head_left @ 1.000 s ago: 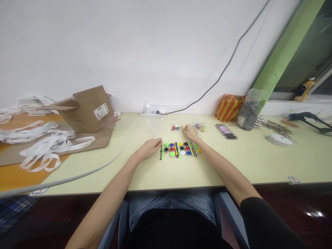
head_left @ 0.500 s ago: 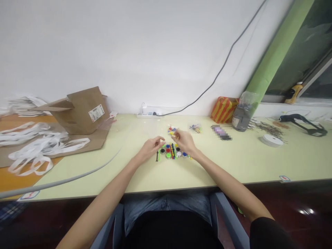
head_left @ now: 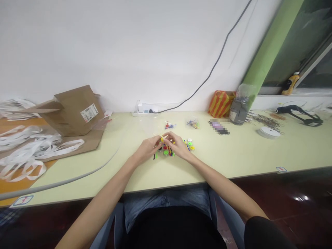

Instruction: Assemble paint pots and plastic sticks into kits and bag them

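Overlooking a pale-yellow table (head_left: 233, 152), white wall (head_left: 116, 52) behind

The bag (head_left: 220, 104) has diagonal orange and yellow stripes; the small discs (head_left: 166, 153) are lime, red, black and blue; the pillar (head_left: 272, 45) is pale green.

Soft, bright, even indoor light

Faint shadow under the right hand (head_left: 178, 147); small glare on the dark floor (head_left: 301, 198) well right of it; curved, wide-angle edges.
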{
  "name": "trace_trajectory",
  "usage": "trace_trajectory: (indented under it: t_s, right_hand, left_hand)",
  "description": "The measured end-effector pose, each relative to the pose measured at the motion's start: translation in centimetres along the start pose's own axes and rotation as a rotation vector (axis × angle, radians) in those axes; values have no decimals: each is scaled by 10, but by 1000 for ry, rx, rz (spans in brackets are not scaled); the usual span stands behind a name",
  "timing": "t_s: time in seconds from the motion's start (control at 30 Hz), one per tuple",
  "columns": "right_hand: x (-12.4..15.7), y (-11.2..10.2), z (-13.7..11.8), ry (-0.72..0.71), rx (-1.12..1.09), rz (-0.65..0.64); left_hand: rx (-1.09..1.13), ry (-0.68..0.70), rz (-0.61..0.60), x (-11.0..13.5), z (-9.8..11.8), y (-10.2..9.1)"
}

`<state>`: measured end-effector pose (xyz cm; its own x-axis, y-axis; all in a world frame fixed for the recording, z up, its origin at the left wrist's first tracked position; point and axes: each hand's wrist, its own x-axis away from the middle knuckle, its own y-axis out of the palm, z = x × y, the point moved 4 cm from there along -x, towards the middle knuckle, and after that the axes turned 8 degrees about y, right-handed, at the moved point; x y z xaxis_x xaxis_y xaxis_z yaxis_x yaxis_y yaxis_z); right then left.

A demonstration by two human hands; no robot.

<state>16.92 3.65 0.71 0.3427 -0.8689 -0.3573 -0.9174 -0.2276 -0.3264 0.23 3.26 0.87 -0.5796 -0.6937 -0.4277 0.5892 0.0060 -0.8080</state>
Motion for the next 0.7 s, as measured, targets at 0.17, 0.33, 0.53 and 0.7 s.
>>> trace_trajectory:
  t_s: [0.17, 0.33, 0.53, 0.7]
  right_hand:
    - [-5, 2, 7, 25, -71, -41]
    - [-4, 1, 5, 11, -168, -134]
    - [-4, 2, -1, 96, -361, -228]
    - [-4, 1, 1, 161, -573, -287]
  left_hand:
    - [21, 28, -4, -3, 9, 4]
    - [135, 53, 64, -4, 10, 1]
    - [191, 37, 73, -8, 21, 4]
    - [178, 1, 73, -7, 22, 12]
